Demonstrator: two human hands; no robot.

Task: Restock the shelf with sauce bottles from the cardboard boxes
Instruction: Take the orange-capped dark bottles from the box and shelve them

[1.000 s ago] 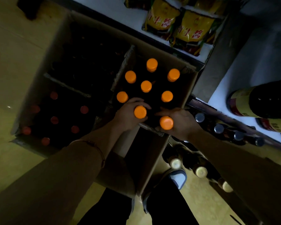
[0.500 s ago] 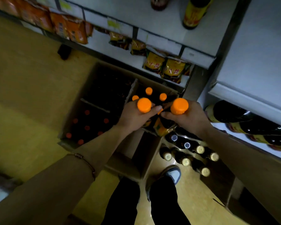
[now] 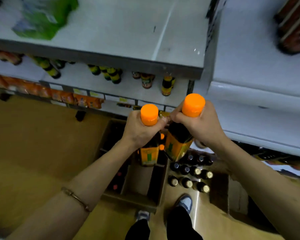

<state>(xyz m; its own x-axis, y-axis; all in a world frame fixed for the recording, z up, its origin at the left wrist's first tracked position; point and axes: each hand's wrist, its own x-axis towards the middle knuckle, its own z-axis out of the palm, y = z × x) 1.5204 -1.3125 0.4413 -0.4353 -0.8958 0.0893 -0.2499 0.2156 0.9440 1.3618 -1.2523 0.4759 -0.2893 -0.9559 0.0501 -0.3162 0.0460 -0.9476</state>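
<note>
Sauce bottles (image 3: 177, 144), one per hand, fingers (image 3: 180, 117) of left hand (image 3: 139, 130) and right hand (image 3: 201, 125) clenched around necks.

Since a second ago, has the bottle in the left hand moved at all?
Yes. The left hand has lifted its orange-capped bottle up out of the cardboard box, which stays on the floor, toward the shelves.

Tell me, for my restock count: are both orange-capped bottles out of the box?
Out. Left hand and right hand each hold a bottle above the cardboard box.
</note>
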